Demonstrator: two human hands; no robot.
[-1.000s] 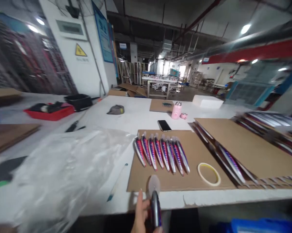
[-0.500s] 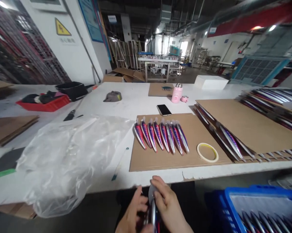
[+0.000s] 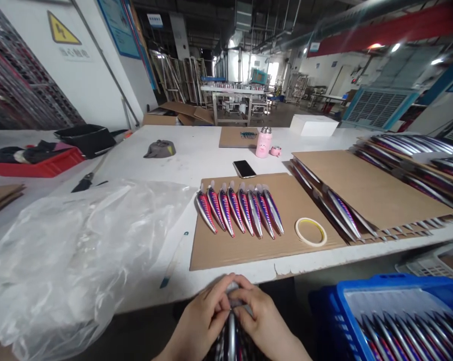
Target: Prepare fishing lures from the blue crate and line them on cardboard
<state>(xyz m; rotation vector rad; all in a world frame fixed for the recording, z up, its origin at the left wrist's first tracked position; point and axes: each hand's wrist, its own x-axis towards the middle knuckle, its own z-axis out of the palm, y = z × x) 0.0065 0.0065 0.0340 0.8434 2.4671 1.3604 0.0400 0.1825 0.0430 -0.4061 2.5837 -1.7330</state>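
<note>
Both hands meet at the bottom centre, below the near edge of the white table point(image 3: 218, 150). My left hand point(image 3: 201, 321) and my right hand point(image 3: 262, 321) pinch the top of a silver and purple fishing lure point(image 3: 232, 336) held upright between them. On the cardboard sheet point(image 3: 301, 200) ahead lies a row of several red, purple and silver lures point(image 3: 239, 208). A roll of tape point(image 3: 311, 231) rests to the right of that row.
A crumpled clear plastic bag point(image 3: 71, 250) covers the table's left. A blue crate point(image 3: 392, 321) of lures stands at bottom right. Stacked cardboard layers with lures point(image 3: 365, 188) fill the right. A phone point(image 3: 244, 169), pink bottle point(image 3: 264, 143), red tray point(image 3: 34, 160) and knife point(image 3: 85, 181) lie farther back.
My right hand has joined my left on the lure, and both have closed on its top. The view has tilted down, bringing the blue crate into sight.
</note>
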